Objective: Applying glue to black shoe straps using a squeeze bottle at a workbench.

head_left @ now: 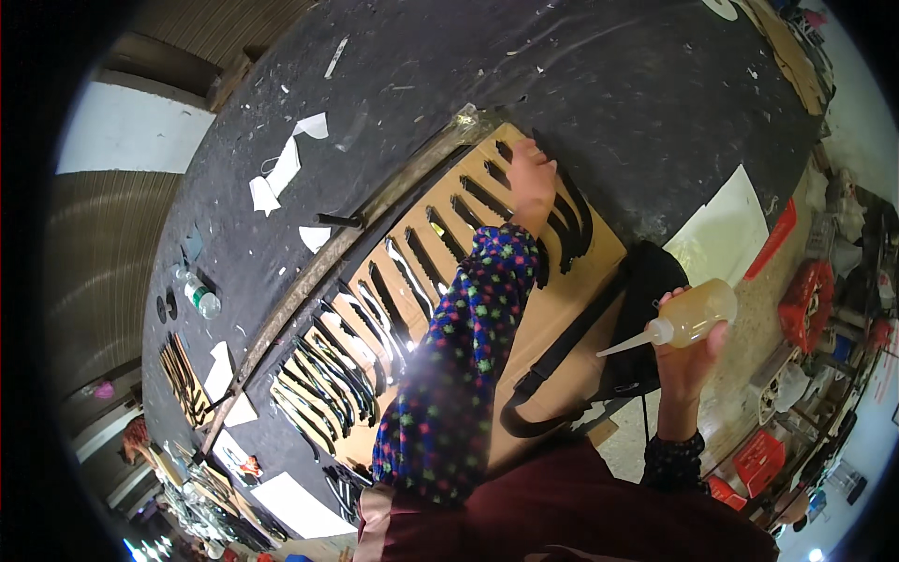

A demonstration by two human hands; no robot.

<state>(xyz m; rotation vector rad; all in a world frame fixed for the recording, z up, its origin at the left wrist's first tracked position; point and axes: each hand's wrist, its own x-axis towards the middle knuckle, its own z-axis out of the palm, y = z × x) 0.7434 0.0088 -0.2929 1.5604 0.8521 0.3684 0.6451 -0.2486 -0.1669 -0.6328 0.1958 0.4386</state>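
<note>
My right hand (pixel 688 367) is wrapped around a clear squeeze bottle (pixel 704 311) of amber liquid. The bottle is tilted, its long pointed nozzle aimed left and slightly down over a black bag with a strap (pixel 641 328). Farther off, my left hand (pixel 532 178) rests among black curved strips (pixel 573 220) at the far end of a brown cardboard sheet (pixel 585 248). Its fingers are curled in, and what they grip is hidden beneath them. More strips lie in a slanting row across the cardboard, some with jagged edges and white patches.
A long metal bar (pixel 309 272) runs along the cardboard's left side, with a black rod (pixel 337 221) by it. White scraps (pixel 281 173) and a plastic bottle (pixel 198 295) lie on the dark table. Red baskets (pixel 807 304) stand at the right.
</note>
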